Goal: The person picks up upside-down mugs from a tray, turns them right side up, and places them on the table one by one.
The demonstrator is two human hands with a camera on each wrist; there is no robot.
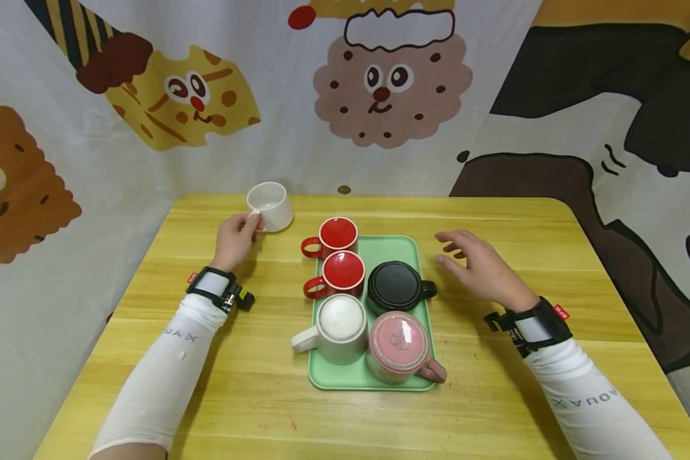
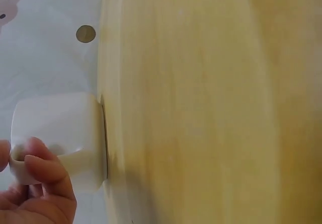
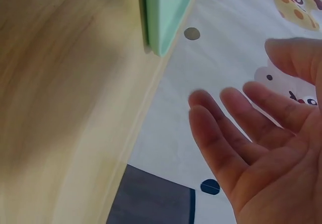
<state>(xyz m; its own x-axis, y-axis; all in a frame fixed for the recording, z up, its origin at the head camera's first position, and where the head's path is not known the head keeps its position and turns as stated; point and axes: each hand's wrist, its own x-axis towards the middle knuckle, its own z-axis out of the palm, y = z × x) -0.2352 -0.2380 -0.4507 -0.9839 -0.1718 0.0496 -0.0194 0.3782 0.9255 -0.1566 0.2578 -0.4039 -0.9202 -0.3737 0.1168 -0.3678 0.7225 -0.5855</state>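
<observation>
At the back left of the table, my left hand (image 1: pixel 237 241) pinches the handle of a white mug (image 1: pixel 273 206), which stands upright with its mouth up. The left wrist view shows thumb and fingers curled on that handle, and the mug (image 2: pixel 55 128) on or very near the wood. To the right of the green tray (image 1: pixel 386 246), my right hand (image 1: pixel 483 267) hovers with loosely bent fingers and nothing in them. On the tray sit two red mugs (image 1: pixel 338 234), a ribbed white mug (image 1: pixel 340 327), a black mug (image 1: pixel 395 286) and a pink mug (image 1: pixel 398 346), apparently bottoms up.
The wooden table (image 1: pixel 236 390) ends at a cloth backdrop (image 1: pixel 287 83) printed with cartoon food. Handles of the red and ribbed white mugs stick out past the tray's left side; the black and pink handles (image 1: pixel 432 369) point right.
</observation>
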